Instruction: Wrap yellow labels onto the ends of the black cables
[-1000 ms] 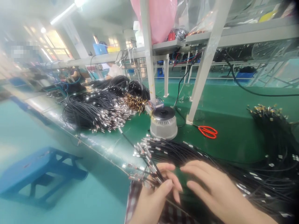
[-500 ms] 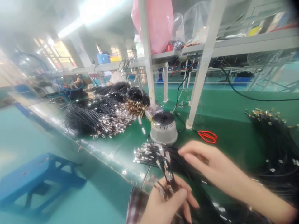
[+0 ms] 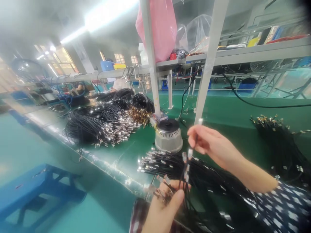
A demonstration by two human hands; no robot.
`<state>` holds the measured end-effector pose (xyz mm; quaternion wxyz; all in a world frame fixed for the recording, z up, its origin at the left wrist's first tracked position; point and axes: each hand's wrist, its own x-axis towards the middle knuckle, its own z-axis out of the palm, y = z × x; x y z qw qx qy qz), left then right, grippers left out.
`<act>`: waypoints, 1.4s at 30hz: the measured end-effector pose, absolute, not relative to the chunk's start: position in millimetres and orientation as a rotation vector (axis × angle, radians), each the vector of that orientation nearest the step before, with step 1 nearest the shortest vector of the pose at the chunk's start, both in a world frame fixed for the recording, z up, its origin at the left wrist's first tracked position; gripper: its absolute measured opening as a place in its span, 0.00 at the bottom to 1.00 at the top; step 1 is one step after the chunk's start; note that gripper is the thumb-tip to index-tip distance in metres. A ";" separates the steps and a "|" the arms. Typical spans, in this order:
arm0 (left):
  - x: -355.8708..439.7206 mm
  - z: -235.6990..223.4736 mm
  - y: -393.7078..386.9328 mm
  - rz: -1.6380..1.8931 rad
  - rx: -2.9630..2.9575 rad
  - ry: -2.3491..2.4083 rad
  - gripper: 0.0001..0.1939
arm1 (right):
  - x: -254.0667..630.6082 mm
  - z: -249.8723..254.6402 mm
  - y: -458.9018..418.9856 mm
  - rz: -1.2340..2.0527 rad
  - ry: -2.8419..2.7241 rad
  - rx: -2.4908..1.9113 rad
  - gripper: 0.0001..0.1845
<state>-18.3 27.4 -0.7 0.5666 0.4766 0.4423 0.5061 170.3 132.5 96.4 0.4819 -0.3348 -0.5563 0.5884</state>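
Observation:
My left hand (image 3: 167,200) is closed around several black cables (image 3: 186,186) whose silvery connector ends stick up above the fingers. Over the bench, my right hand (image 3: 211,140) pinches one black cable, and its pale connector tip (image 3: 200,121) shows above the fingertips. Below both hands lies a bundle of black cables (image 3: 167,161), connector ends pointing left. Just behind that bundle stands a round grey device with a black top (image 3: 168,136), to the left of my right hand.
Coiled black cable bundles (image 3: 97,119) lie on the green bench at left, another bundle (image 3: 279,142) at right. White shelf posts (image 3: 209,64) rise behind the grey device. A blue stool (image 3: 36,184) stands on the floor at lower left.
My right hand has risen from the cable bundle and now holds up a single cable. My left hand has shifted slightly left, and its connectors fan apart more.

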 end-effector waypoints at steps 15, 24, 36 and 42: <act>8.1 5.4 36.1 1.212 0.958 0.644 0.12 | 174.0 86.8 75.7 1.179 -1.644 -0.939 0.13; 14.7 20.6 41.8 1.107 0.985 0.560 0.21 | 149.7 121.8 83.6 1.135 -1.770 -0.886 0.07; 10.9 34.6 44.8 1.137 0.831 0.581 0.17 | 166.6 123.5 74.8 1.137 -1.440 -0.734 0.11; 16.7 36.0 45.4 1.152 0.874 0.632 0.14 | 164.8 111.5 75.0 1.449 -1.646 -0.878 0.06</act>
